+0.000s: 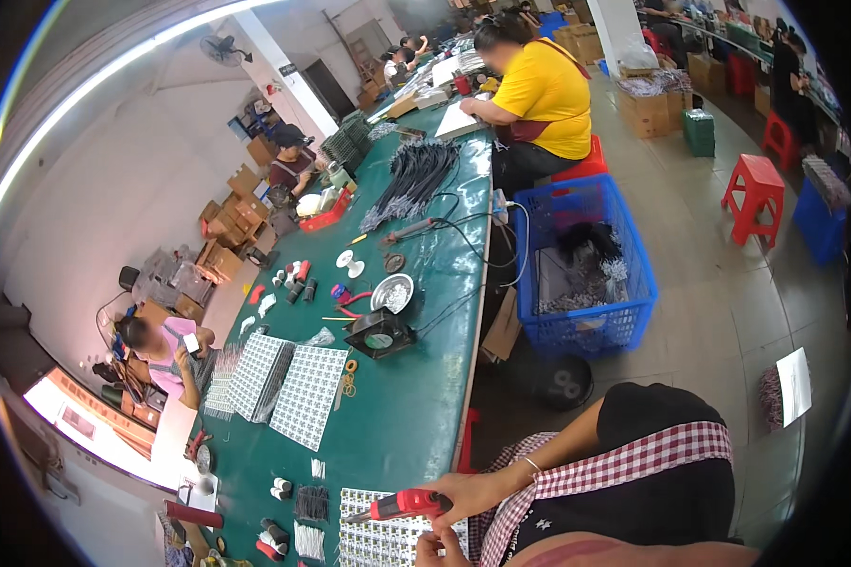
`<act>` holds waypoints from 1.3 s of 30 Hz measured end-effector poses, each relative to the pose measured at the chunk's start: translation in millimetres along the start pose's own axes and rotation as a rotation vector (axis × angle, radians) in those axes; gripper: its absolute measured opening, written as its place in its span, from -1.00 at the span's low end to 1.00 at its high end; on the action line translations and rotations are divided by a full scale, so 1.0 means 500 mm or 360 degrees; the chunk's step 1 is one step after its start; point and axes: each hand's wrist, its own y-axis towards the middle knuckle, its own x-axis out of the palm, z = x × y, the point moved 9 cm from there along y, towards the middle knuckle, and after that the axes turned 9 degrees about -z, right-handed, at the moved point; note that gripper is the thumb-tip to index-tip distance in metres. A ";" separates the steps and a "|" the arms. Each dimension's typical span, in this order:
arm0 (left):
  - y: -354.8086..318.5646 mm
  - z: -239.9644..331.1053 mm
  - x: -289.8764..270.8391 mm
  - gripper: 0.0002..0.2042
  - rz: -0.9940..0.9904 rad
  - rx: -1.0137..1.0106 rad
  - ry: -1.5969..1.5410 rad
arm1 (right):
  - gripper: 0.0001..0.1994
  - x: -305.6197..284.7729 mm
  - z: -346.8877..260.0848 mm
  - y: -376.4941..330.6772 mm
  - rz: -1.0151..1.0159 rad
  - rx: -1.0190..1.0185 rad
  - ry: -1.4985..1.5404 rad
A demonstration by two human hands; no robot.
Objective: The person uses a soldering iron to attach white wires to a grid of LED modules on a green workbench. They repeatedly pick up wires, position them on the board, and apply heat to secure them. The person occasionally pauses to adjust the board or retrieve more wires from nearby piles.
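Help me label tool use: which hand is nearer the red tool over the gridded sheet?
Right: the right hand grips the red tool. The left hand is just below it in the picture, not visibly touching it.

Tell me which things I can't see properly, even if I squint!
In the head view, what the left hand may be pinching: too small, partly hidden by the hand.
Same view, the handle of the red tool: the right hand covers most of it.
Same view, the whole patterned sheet beside the hands: the lower edge cuts it off.
Same view, what the white bits in the metal bowl are: too small.
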 end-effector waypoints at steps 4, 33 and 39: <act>-0.020 0.023 0.005 -0.71 0.0054 0.0131 -0.0122 | -0.48 0.007 -0.024 -0.035 -0.0083 -0.0012 -0.0198; -0.054 0.099 -0.013 -0.88 -0.0029 -0.0001 0.0013 | -0.45 0.036 0.008 -0.008 -0.0317 0.0124 -0.0139; -0.055 0.102 -0.023 -0.87 0.0024 -0.0095 -0.0080 | -0.48 0.046 0.012 0.006 -0.0402 0.0194 -0.0165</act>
